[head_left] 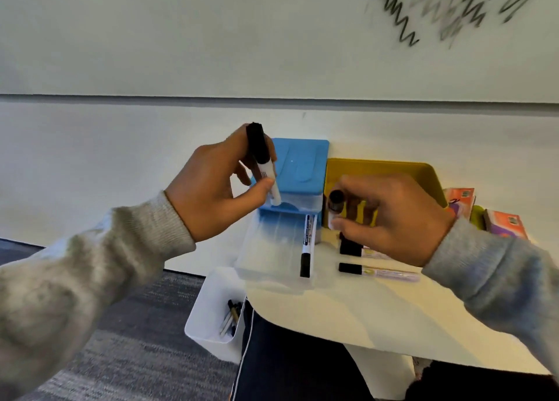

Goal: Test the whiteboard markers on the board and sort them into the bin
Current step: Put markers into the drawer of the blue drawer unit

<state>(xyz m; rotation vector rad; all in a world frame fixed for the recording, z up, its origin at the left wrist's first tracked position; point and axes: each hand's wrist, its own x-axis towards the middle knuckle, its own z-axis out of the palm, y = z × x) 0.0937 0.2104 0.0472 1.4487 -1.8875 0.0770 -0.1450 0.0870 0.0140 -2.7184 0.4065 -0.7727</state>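
My left hand (211, 189) grips a white marker with a black cap (261, 158), held nearly upright above the clear bin (272, 249) with the blue lid (302, 164). One black-capped marker (308, 245) lies inside that bin along its right side. My right hand (390, 216) pinches another black-capped marker (335, 207) over the small white table (348, 304). Two more markers lie on the table, one (378, 271) in full view, the other (352, 246) partly under my right hand. The whiteboard (272, 31) carries black zigzag scribbles (399, 16) at top right.
A yellow tray (378, 167) stands behind my right hand. Orange and purple boxes (505, 222) sit at the table's right edge. A white bin (211, 307) holding several markers stands on the carpet left of the table. My dark trouser leg (287, 355) is below.
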